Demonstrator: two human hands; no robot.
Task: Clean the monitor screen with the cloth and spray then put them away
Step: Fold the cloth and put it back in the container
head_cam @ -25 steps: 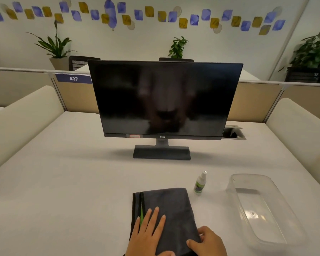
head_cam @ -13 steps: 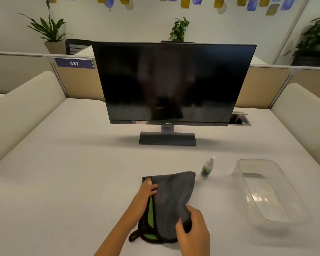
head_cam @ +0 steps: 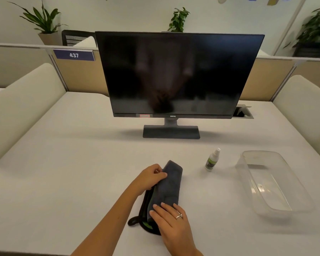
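White desk (head_cam: 63, 163): "BenQ" monitor (head_cam: 177, 74), partition sign (head_cam: 74, 55) "437".
Left hand (head_cam: 150, 179) pinches folded cloth (head_cam: 169, 187); right hand (head_cam: 169, 218) presses it flat-fingered; spray bottle (head_cam: 211, 160) label unreadable.

Your folded cloth (head_cam: 171, 183) lies on the surface (head_cam: 63, 172) directly before you. Your left hand (head_cam: 150, 177) is on the cloth's far left edge, and your right hand (head_cam: 169, 218) lies on its near end. The spray bottle (head_cam: 211, 160) stands upright just right of the cloth, apart from it. Further right sits the tub (head_cam: 273, 183). The monitor (head_cam: 177, 76) stands behind all of these, with a partition (head_cam: 78, 74) behind it.
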